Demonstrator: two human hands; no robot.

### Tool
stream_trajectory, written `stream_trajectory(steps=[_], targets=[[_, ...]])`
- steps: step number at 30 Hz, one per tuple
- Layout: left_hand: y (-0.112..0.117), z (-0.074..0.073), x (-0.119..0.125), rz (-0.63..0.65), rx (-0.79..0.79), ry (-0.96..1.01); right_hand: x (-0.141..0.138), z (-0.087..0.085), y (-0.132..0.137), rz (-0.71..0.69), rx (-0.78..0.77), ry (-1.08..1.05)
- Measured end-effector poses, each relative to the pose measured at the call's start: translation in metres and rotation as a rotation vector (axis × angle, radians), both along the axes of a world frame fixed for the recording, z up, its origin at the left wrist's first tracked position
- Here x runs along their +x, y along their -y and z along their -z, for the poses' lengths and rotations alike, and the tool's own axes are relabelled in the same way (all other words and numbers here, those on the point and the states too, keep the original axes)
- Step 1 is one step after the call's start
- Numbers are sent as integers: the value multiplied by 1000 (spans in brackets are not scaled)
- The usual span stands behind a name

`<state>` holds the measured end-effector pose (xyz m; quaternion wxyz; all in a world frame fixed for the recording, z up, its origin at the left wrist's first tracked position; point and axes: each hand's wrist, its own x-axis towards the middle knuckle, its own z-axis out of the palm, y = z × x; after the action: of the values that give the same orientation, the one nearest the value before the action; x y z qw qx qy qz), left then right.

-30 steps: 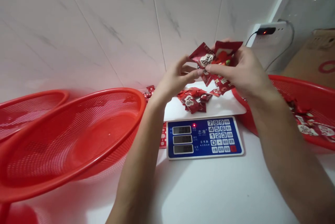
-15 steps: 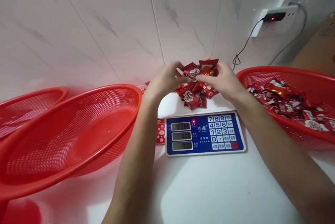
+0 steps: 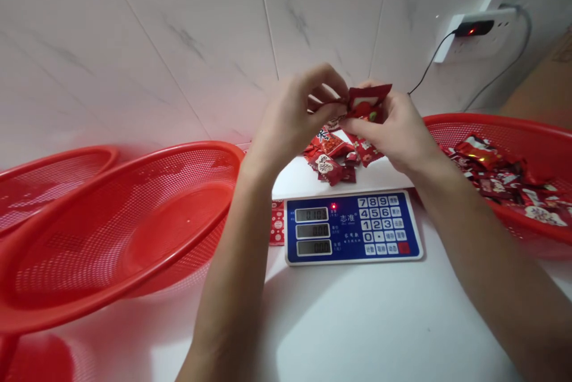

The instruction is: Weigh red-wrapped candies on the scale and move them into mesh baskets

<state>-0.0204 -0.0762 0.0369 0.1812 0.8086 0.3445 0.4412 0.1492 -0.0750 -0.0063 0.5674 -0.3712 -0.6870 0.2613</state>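
Both my hands are raised over the white pan of a blue-faced electronic scale (image 3: pixel 353 227). My right hand (image 3: pixel 393 129) grips a bunch of red candy packets (image 3: pixel 367 102), with one packet sticking up between thumb and fingers. My left hand (image 3: pixel 292 117) pinches at the left edge of that same bunch, fingers curled. Below them a small pile of red candies (image 3: pixel 333 158) lies on the scale pan (image 3: pixel 295 182). The top display of the scale shows digits; the two lower ones read zero.
A red mesh basket (image 3: pixel 504 132) at the right holds several more red candies. An empty red mesh basket (image 3: pixel 120 233) lies tilted at the left, with another (image 3: pixel 49 173) behind it. A wall socket with a plug (image 3: pixel 471 33) is at the upper right. White counter in front.
Half a second ago both hands were down at the pile on the scale pan; now they have lifted, still with packets in them. The scale's top display has changed its reading.
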Motion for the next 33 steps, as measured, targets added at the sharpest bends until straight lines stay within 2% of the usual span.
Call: stream_trajectory(steps=[4,8,12,16,20,24,30,33], targets=[[-18,14,0,-128,-4,25,4,-2,-1,136,-3,8],[-38,29,-3,-174,-123,-3,12,-6,0,224,-9,21],[-46,36,-3,-158,-227,-55,15,-10,4,219,-11,18],[-50,38,-6,-149,-238,-80,16,-10,5,197,1,7],[-51,37,-9,-111,-228,-27,14,-11,4,186,13,1],[-35,23,-4,-16,-171,92,13,-21,18,222,64,-33],[24,-11,10,-35,40,228,8,-38,53,73,-21,65],[41,-17,11,81,75,282,8,-43,64,144,152,45]])
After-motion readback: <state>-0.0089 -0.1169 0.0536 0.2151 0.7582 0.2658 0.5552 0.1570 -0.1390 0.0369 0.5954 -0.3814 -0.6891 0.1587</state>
